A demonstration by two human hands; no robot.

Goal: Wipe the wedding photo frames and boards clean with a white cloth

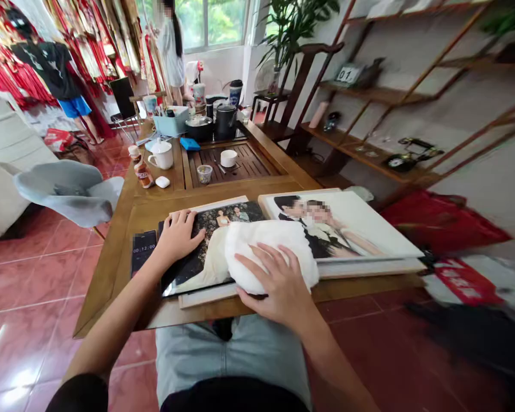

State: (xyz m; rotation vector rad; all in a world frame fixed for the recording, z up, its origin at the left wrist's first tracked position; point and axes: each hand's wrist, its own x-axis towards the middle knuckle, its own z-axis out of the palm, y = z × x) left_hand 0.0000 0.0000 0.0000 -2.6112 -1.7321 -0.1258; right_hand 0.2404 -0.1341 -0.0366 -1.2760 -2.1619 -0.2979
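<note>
A framed wedding photo (206, 252) with a dark, glossy picture lies flat on the wooden table in front of me. My left hand (178, 234) rests on its left edge, fingers stretched out, holding nothing. On the photo's right part sits a thick, folded white cloth (244, 240). My right hand (277, 280) grips the cloth from above, fingers spread over its top and thumb by its near edge. The cloth covers part of the picture. Right beside it lies a second wedding photo (369, 223) with a pale background, on top of another panel.
A phone (143, 252) lies by my left forearm. Farther back are a bottle (143, 174), a lidded white cup (161, 155), a small bowl (229, 158) and a tea tray (251, 169). Shelves (381, 97) stand at right, a grey chair (72, 191) at left. Two people are in the background.
</note>
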